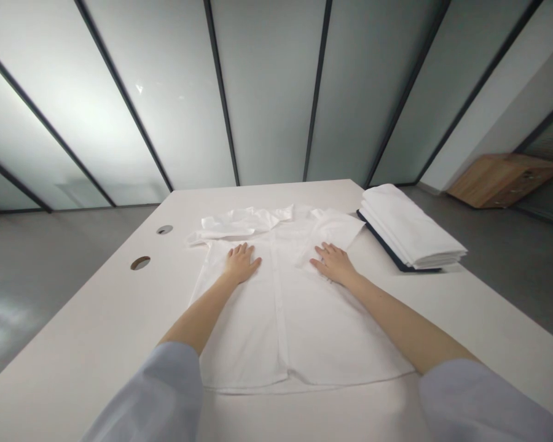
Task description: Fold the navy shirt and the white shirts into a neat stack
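Your left hand (240,264) and your right hand (334,264) are both spread flat, palms down and fingers apart, pressing on the chest of a white button-front shirt (239,331); neither one pinches anything. The shirt lies flat and lengthwise in the middle of the table, with its vertical placket (280,319) running between your hands. Its far end, around the collar (239,221), is rumpled and folded over, while its hem stretches across the near side in front of you. Your forearms reach in from the near left and near right, and loose pale blue-grey sleeves (166,393) cover them closer to you. The white rectangular tabletop (110,331) extends past the shirt on every side. Left of the shirt, two round cable holes (164,229) are set in the tabletop, close to its left edge and well apart from your left hand. To the far right, just beside the shirt's far corner, a tall stack of folded white cloth (410,227) sits on a dark flat board (378,240) at the table's right edge. Beyond the table, grey floor (50,276) spreads out, a low wooden cabinet (504,180) stands far right, and dark-framed frosted glass panels (276,92) form the far wall.
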Motion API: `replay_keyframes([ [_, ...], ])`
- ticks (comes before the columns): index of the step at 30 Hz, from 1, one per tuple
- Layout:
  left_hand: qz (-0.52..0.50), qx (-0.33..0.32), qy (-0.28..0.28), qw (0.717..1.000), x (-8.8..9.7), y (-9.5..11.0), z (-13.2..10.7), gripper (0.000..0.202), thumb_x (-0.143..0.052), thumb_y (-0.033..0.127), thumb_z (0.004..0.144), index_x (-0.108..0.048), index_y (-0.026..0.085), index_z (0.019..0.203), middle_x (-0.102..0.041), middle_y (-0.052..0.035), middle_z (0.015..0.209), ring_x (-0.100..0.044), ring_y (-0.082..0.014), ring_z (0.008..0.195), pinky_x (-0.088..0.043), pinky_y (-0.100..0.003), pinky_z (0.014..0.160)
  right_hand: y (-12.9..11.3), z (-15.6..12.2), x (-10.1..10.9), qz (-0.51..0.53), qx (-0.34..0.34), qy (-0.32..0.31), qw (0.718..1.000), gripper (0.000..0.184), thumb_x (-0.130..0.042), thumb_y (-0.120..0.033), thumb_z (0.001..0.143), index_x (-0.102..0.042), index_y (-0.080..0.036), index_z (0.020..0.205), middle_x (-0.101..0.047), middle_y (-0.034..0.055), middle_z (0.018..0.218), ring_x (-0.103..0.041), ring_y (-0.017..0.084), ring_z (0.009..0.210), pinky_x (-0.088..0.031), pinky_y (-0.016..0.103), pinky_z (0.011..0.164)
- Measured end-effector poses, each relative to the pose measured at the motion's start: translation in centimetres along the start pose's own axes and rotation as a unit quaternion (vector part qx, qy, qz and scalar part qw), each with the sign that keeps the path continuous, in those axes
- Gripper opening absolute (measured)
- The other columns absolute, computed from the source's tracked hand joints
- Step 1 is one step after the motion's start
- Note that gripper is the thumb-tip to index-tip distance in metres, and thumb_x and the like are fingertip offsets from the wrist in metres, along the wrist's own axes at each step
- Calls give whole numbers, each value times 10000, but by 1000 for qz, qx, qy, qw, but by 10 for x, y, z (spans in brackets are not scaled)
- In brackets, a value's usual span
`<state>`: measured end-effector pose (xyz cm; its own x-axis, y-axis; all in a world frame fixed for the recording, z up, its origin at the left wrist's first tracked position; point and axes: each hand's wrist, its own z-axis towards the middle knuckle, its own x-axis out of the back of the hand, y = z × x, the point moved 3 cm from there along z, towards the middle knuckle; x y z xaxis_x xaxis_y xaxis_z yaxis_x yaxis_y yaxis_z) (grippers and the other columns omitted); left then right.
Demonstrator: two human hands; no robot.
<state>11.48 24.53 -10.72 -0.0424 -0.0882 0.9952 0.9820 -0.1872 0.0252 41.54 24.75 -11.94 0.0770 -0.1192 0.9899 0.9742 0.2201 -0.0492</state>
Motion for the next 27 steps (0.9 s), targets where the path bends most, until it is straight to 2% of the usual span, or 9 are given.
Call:
replay_keyframes([
  [7, -5, 76, -12, 997, 26, 2, 5, 718, -419, 441, 905, -181, 157, 1520, -694, -147, 1080, -650, -282, 1027, -448, -400, 900, 2, -7, 20, 110, 110, -6, 988, 296, -471, -295, 909, -740, -194, 835, -682, 100, 1009, -621, 210, 915, -469, 309, 854],
  [11, -75, 141, -40, 986, 26, -18, 29, 412, -488, 349, 852, -604, 209, 1222, -700, -145, 1096, -642, -298, 1064, -478, -396, 870, 30, 8, 27, 310, 16, 22, 950, 262, -516, -322, 837, -694, -189, 697, -689, 57, 834, -629, 200, 794, -491, 298, 755],
  [13, -148, 174, -22, 973, 26, -37, 39, 281, -462, 277, 848, -675, 188, 1008, -725, -130, 998, -672, -265, 993, -507, -352, 815, 57, 18, 31, 419, -83, 91, 899, 226, -541, -343, 800, -684, -180, 741, -691, 44, 784, -630, 215, 804, -497, 312, 753],
  [16, -247, 254, 50, 934, 33, -77, 43, 379, -299, 203, 891, -619, 147, 1085, -728, -106, 897, -704, -191, 811, -538, -285, 682, 108, 25, 41, 553, -224, 223, 771, 253, -515, -345, 801, -646, -159, 912, -677, 59, 803, -630, 212, 799, -502, 308, 701],
  [18, -312, 346, 165, 869, 44, -106, 34, 468, -221, 170, 900, -499, 128, 1274, -701, -129, 1044, -699, -181, 884, -551, -291, 706, 135, 25, 51, 582, -272, 309, 702, 313, -420, -315, 843, -589, -150, 1047, -657, 92, 892, -631, 203, 814, -497, 305, 666],
  [20, -322, 418, 292, 798, 55, -122, 17, 542, -225, 181, 906, -294, 136, 1442, -567, -169, 1314, -600, -212, 1161, -528, -356, 872, 149, 19, 63, 534, -291, 425, 671, 372, -369, -287, 860, -519, -158, 1176, -621, 131, 1047, -626, 208, 888, -497, 328, 696],
  [22, -261, 425, 378, 780, 66, -118, 1, 645, -291, 226, 905, -95, 116, 1510, -340, -193, 1508, -342, -257, 1400, -406, -446, 1054, 142, 10, 73, 436, -271, 530, 675, 432, -388, -284, 857, -452, -175, 1270, -555, 160, 1203, -595, 232, 1007, -494, 377, 783],
  [24, -180, 371, 407, 815, 72, -96, -6, 731, -368, 278, 892, -45, 75, 1514, -199, -204, 1567, -136, -289, 1470, -272, -501, 1141, 116, 5, 73, 349, -211, 548, 731, 457, -421, -301, 852, -441, -177, 1291, -527, 164, 1258, -554, 261, 1099, -474, 426, 876],
  [27, -101, 191, 304, 928, 61, -49, 3, 614, -395, 314, 899, -275, 143, 1477, -329, -147, 1527, -212, -277, 1447, -244, -469, 1155, 58, 11, 52, 279, -73, 356, 889, 375, -392, -315, 880, -552, -187, 1194, -625, 135, 1134, -562, 279, 1105, -451, 450, 936],
])
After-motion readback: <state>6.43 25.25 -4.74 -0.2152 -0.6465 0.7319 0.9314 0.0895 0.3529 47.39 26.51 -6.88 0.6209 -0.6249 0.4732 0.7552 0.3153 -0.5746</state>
